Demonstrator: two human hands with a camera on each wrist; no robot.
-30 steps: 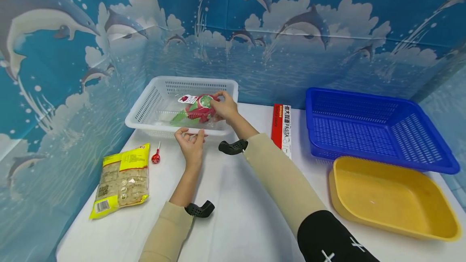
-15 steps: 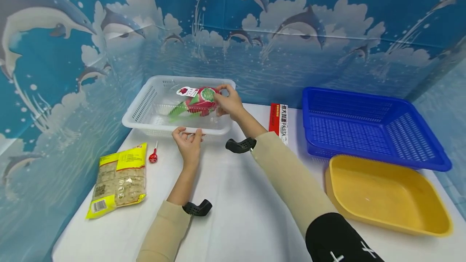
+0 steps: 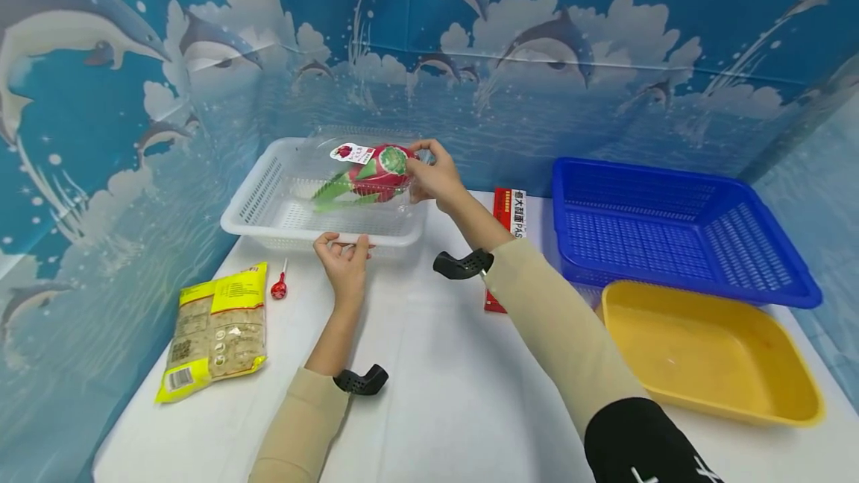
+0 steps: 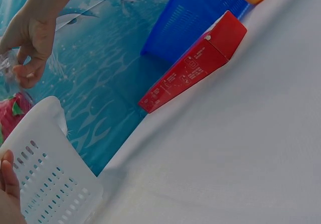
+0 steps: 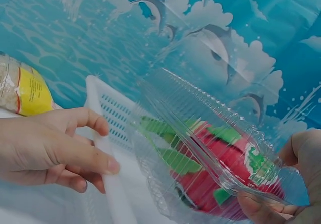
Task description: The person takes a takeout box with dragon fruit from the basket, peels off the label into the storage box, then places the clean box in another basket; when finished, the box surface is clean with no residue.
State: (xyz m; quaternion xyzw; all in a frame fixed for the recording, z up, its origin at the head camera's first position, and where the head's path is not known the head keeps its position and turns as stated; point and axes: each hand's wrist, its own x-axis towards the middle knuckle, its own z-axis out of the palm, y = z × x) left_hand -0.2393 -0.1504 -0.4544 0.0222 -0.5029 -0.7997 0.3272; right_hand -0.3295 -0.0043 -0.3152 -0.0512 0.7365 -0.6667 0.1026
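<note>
My right hand (image 3: 438, 174) pinches the right end of a clear plastic clamshell box (image 5: 170, 101). Through the plastic a red dragon fruit (image 3: 385, 183) with green scales shows, and a white label sits on the lid. The box is tilted and raised over a white perforated basket (image 3: 265, 188), its far edge above the basket's back rim. At the front rim, my left hand (image 3: 345, 265) grips the basket with thumb and curled fingers. In the right wrist view, the thumb and fingertips are right at that rim.
A yellow bag of grain-coloured food (image 3: 218, 330) and a red lollipop (image 3: 279, 289) lie at left. Behind my right forearm is a red and white pasta box (image 3: 508, 207). A blue basket (image 3: 671, 237) and a yellow tub (image 3: 711, 341) stand at right.
My right hand has raised the clamshell box from inside the white basket and moved it slightly right. My left hand keeps its hold on the front rim.
</note>
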